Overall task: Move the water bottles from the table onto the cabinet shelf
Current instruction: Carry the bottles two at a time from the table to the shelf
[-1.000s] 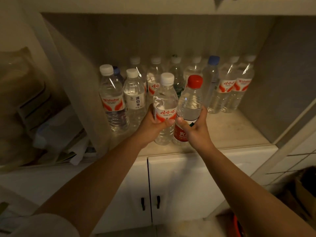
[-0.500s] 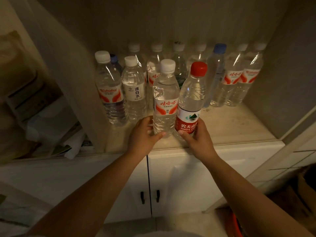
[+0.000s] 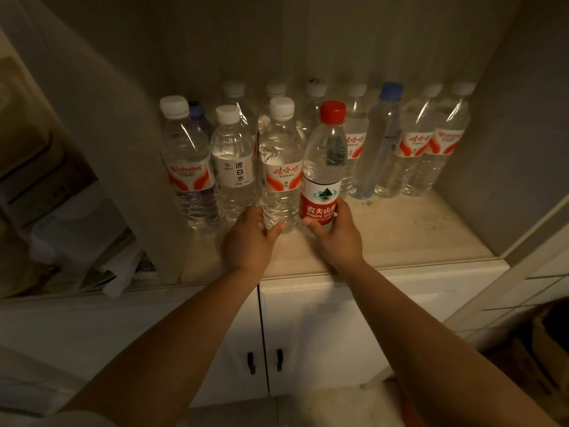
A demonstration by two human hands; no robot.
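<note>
Head view: left hand (image 3: 248, 238) grips white-cap bottle (image 3: 280, 167), right hand (image 3: 334, 234) grips red-cap bottle (image 3: 323, 171), both upright on cabinet shelf (image 3: 400, 238) w/ neighbours touching; a clumsy release could topple the row.

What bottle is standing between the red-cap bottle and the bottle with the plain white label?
In the head view, a white-capped bottle with a red-and-white label stands between the red-cap bottle and the plain white label bottle. The left hand holds it.

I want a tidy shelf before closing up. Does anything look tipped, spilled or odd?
No bottle is tipped and nothing looks spilled. Only dark specks on the shelf board right of the red-capped bottle stand out, probably dirt.
</note>
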